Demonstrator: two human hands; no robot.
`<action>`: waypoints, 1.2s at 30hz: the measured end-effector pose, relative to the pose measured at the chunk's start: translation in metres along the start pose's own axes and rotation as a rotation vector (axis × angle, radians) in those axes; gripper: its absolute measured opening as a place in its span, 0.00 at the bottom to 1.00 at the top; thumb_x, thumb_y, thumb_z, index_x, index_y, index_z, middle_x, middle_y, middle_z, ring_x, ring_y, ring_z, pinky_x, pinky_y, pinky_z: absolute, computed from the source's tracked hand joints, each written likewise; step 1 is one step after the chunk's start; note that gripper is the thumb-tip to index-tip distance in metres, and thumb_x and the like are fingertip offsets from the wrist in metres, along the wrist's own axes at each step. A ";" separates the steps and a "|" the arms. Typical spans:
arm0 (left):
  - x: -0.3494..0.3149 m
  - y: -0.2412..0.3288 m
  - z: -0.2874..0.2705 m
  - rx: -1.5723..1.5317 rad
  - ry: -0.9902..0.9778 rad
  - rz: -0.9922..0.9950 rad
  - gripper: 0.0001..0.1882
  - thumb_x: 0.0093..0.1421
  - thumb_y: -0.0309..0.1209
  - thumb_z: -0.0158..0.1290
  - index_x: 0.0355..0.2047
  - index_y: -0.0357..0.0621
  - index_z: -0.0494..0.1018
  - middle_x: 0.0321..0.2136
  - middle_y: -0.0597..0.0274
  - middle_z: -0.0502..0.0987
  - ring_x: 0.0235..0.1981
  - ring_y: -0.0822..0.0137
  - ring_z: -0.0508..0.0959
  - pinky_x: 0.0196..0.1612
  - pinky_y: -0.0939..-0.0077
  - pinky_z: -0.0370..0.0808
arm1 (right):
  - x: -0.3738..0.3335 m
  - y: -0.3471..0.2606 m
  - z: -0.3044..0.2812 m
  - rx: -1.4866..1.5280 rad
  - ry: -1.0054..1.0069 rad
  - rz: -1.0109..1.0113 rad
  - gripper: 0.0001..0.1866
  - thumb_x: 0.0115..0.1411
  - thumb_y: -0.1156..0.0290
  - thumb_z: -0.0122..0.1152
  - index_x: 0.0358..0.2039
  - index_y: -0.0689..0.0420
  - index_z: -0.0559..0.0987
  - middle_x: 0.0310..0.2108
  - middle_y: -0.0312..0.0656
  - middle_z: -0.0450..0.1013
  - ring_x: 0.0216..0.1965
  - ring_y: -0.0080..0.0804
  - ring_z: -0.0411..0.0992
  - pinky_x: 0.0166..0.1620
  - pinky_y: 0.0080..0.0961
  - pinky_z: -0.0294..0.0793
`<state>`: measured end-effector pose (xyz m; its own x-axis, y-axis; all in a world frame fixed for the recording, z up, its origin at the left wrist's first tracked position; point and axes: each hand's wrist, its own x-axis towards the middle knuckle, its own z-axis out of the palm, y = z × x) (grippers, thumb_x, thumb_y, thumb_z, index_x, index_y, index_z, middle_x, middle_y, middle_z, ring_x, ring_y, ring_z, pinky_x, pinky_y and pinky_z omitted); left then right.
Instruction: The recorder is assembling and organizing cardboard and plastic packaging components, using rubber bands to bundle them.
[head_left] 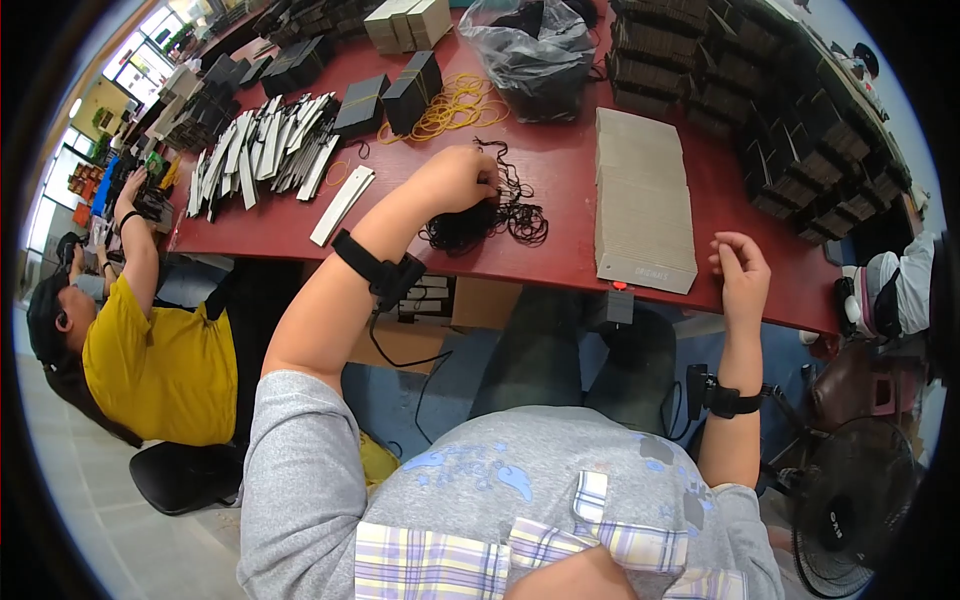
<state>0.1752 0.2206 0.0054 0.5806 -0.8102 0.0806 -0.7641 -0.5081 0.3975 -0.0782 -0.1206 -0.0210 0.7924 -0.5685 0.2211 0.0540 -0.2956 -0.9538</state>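
A loose pile of thin black cords (462, 228) lies near the table's front edge, with tangled strands trailing to its right. My left hand (464, 180) is over this pile, its fingers curled together on the black cord; the fingertips are partly hidden. A long row of tightly stacked pale grey cards (645, 210) runs front to back on the table, right of the cords. Just to the right of the row's near end hovers my right hand (742, 270), with its fingers loosely bent and apart and nothing visible in them. Each of my forearms wears a black strap with a small device.
On the red table (400, 240), white strips (262, 150), yellow rubber bands (445, 108) and a clear bag (530, 55) of black material lie farther back. Dark card stacks (820, 150) rise at right. A co-worker in yellow (165, 365) sits left; a fan (850, 510) stands lower right.
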 end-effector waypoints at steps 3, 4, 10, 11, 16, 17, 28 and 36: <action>-0.002 -0.005 -0.002 0.066 -0.031 0.008 0.07 0.48 0.32 0.63 0.25 0.43 0.78 0.28 0.51 0.79 0.34 0.50 0.78 0.39 0.60 0.74 | -0.007 0.023 0.002 -0.030 0.036 0.024 0.07 0.62 0.79 0.54 0.38 0.62 0.79 0.33 0.35 0.76 0.32 0.18 0.72 0.37 0.16 0.72; -0.001 -0.005 0.000 0.069 -0.034 0.011 0.07 0.48 0.32 0.63 0.25 0.43 0.78 0.28 0.51 0.79 0.34 0.50 0.78 0.39 0.60 0.74 | -0.009 0.025 0.002 -0.101 0.026 -0.072 0.06 0.61 0.79 0.54 0.37 0.63 0.79 0.33 0.35 0.76 0.31 0.18 0.72 0.37 0.16 0.71; 0.011 0.000 0.005 0.026 0.130 -0.040 0.09 0.49 0.35 0.64 0.26 0.45 0.79 0.30 0.55 0.79 0.38 0.50 0.77 0.43 0.59 0.73 | -0.014 0.008 0.018 -0.357 0.014 -0.248 0.05 0.58 0.81 0.54 0.33 0.62 0.79 0.29 0.36 0.73 0.26 0.19 0.69 0.31 0.18 0.69; 0.012 -0.003 0.006 0.129 0.062 -0.002 0.09 0.49 0.36 0.64 0.27 0.47 0.79 0.32 0.56 0.79 0.40 0.51 0.76 0.45 0.60 0.72 | -0.014 0.007 0.018 -0.357 0.010 -0.256 0.05 0.57 0.81 0.54 0.32 0.62 0.79 0.28 0.36 0.73 0.26 0.20 0.69 0.30 0.18 0.68; 0.010 -0.004 0.003 0.248 -0.021 0.033 0.07 0.50 0.35 0.64 0.29 0.50 0.80 0.37 0.60 0.78 0.46 0.53 0.73 0.49 0.63 0.70 | -0.017 0.007 0.014 -0.347 -0.008 -0.251 0.05 0.56 0.82 0.54 0.31 0.63 0.78 0.27 0.38 0.72 0.24 0.22 0.68 0.29 0.19 0.68; 0.008 0.002 0.000 0.254 -0.030 0.038 0.06 0.51 0.34 0.63 0.30 0.51 0.80 0.38 0.59 0.77 0.47 0.53 0.73 0.50 0.63 0.70 | -0.016 0.006 0.014 -0.343 -0.007 -0.258 0.05 0.56 0.82 0.54 0.31 0.63 0.78 0.27 0.38 0.72 0.24 0.23 0.68 0.29 0.19 0.68; 0.013 0.005 -0.026 -0.238 0.178 -0.030 0.05 0.62 0.28 0.50 0.36 0.40 0.70 0.31 0.64 0.76 0.34 0.70 0.75 0.40 0.75 0.73 | -0.018 0.005 0.014 -0.374 -0.010 -0.298 0.05 0.54 0.82 0.54 0.31 0.63 0.77 0.26 0.40 0.71 0.24 0.26 0.69 0.30 0.21 0.68; 0.006 0.021 -0.057 -0.886 0.252 -0.112 0.06 0.61 0.27 0.54 0.39 0.45 0.72 0.32 0.69 0.76 0.30 0.81 0.72 0.31 0.84 0.67 | -0.017 0.004 0.015 -0.355 -0.017 -0.314 0.05 0.54 0.83 0.54 0.31 0.63 0.77 0.27 0.40 0.71 0.25 0.26 0.69 0.30 0.21 0.69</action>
<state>0.1791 0.2218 0.0666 0.7613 -0.6298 0.1543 -0.2664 -0.0869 0.9599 -0.0824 -0.1012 -0.0319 0.7811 -0.3978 0.4813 0.0840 -0.6969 -0.7123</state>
